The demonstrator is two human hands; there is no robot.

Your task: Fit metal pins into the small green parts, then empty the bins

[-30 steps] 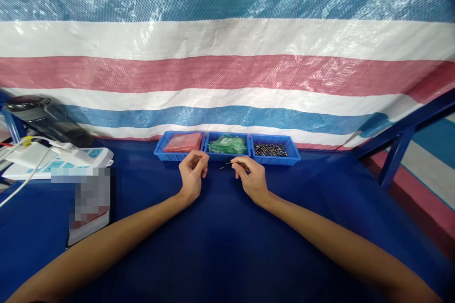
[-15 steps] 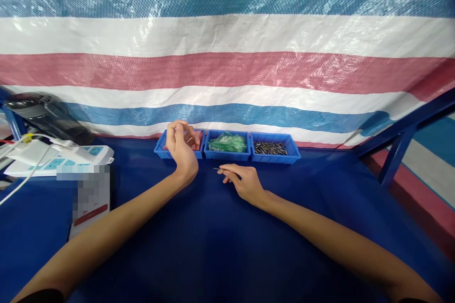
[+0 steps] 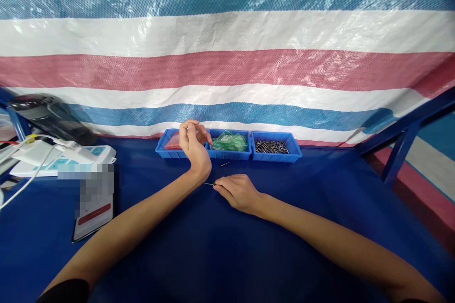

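My right hand (image 3: pixel 239 192) is closed above the blue table, pinching a thin metal pin (image 3: pixel 208 183) that sticks out to the left toward my left wrist. My left hand (image 3: pixel 195 147) is raised, fingers loosely curved and apart, in front of the gap between the left and middle blue bins; I see nothing in it, though its palm side is partly hidden. A small metal pin (image 3: pixel 225 164) lies on the table before the middle bin (image 3: pixel 232 155). Green plastic bags (image 3: pixel 230 141) fill that bin.
The left bin (image 3: pixel 167 154) holds red plastic bags (image 3: pixel 174 140); the right bin (image 3: pixel 277 157) holds many small metal pins (image 3: pixel 271 147). At left are a phone (image 3: pixel 93 218), a power strip (image 3: pixel 101 155) with cables and a dark bottle (image 3: pixel 57 116). A striped tarp (image 3: pixel 227 71) hangs behind.
My left hand has shifted right, away from the left bin. My right hand has come slightly nearer with its pin. A small pin now shows on the table before the middle bin.
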